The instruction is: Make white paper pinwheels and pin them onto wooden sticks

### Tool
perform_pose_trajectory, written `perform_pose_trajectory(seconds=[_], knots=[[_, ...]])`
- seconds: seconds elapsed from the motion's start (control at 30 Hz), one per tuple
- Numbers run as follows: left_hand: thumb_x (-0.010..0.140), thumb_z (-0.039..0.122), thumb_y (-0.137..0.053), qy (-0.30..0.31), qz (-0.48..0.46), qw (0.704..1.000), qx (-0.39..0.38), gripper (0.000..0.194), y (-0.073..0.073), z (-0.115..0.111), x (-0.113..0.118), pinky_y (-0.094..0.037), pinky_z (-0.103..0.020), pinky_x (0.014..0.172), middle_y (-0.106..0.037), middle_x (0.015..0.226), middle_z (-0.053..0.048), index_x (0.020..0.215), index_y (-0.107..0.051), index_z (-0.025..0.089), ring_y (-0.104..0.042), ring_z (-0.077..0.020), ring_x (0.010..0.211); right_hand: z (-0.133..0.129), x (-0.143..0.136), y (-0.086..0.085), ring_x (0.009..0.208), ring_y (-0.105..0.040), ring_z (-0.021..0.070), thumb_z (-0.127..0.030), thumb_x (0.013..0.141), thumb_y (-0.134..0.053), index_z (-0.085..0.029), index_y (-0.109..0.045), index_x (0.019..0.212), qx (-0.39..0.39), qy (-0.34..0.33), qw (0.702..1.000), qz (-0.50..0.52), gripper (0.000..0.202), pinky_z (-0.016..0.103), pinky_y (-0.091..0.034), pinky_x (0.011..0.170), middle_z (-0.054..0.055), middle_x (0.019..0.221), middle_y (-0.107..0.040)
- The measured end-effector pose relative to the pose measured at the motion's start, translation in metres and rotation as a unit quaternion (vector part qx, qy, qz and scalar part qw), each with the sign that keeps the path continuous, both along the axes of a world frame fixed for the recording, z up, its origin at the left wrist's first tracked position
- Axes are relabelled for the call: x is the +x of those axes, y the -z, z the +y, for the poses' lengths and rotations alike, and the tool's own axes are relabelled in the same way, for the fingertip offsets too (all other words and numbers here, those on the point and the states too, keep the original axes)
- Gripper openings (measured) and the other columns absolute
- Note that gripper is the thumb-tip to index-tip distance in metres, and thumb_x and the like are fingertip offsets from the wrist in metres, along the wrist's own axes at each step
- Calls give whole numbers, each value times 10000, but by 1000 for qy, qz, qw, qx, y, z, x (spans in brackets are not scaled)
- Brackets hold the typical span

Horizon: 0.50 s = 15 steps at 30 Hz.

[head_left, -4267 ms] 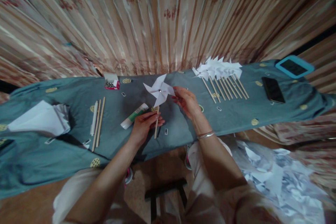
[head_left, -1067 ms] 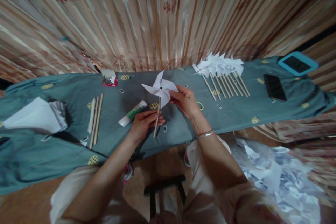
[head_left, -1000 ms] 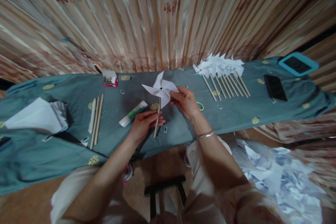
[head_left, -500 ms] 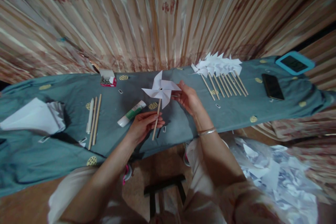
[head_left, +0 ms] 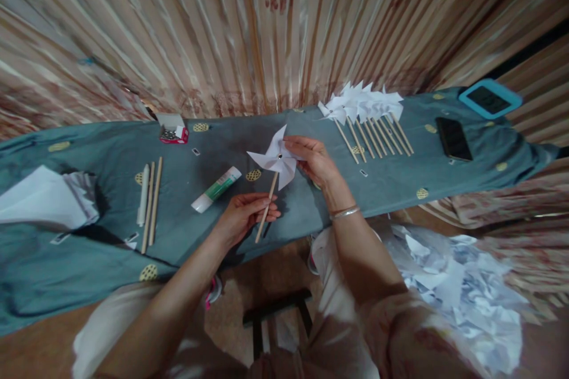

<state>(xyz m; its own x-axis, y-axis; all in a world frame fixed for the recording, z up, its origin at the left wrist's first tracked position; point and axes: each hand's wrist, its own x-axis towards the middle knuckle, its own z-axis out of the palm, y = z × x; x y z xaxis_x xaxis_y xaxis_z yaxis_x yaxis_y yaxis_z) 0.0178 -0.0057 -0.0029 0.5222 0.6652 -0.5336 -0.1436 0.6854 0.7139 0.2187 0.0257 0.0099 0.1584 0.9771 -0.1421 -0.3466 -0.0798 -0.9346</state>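
Observation:
A white paper pinwheel (head_left: 276,158) on a wooden stick hangs over the middle of the table, with a small dark pin at its hub. The lower part of the stick is pinched between the fingers of my left hand (head_left: 242,217). On the right side of the pinwheel, my right hand (head_left: 313,160) has its thumb and fingers closed on one paper blade. A green and white glue stick (head_left: 216,189) lies left of the pinwheel, near my left hand.
Finished pinwheels (head_left: 367,108) lie in a row at the back right, beside a phone (head_left: 453,138) and a blue-framed device (head_left: 490,99). Leftward are a pin box (head_left: 173,129), sticks (head_left: 155,201), a white pen (head_left: 143,195) and stacked paper (head_left: 48,196). Paper scraps (head_left: 471,296) fill a bag below.
The pinwheel has turned and its stick leans more. My right hand has moved up onto a blade and grips it. The whole view has shifted slightly.

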Motion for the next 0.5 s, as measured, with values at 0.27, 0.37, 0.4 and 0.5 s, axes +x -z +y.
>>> perform_pose_trajectory(seconds=[0.27,0.37,0.4,0.5], knots=[[688,157,-818,-3,-9,1000,-4,131,1,0,0,-589,-215,567,-735,648,-64,789,-756,101,-715,-158,579,1,-7,3,704,-684,147,-361,467,-917,-226,-772,780,15,15,999,36,370,276,-537,702,-13,758,-773],[693,137,-805,-7,-8,1000,-10,107,0,0,0,-590,-215,567,-738,647,-67,783,-760,101,-714,-157,577,2,-9,4,682,-675,143,-344,443,-918,-232,-766,744,14,28,999,33,355,280,-542,696,-24,737,-768],[699,135,-802,-8,-4,1000,-12,100,-1,0,0,-590,-216,570,-738,645,-68,783,-760,101,-715,-158,579,2,-9,4,676,-671,141,-342,445,-914,-234,-763,735,13,31,999,27,344,284,-545,700,-28,730,-764],[711,140,-801,-6,7,1000,-12,99,-1,0,0,-597,-225,587,-739,644,-70,792,-759,102,-719,-162,585,2,-9,5,690,-670,140,-321,468,-899,-231,-759,722,14,35,999,14,303,300,-550,735,-26,744,-760]])
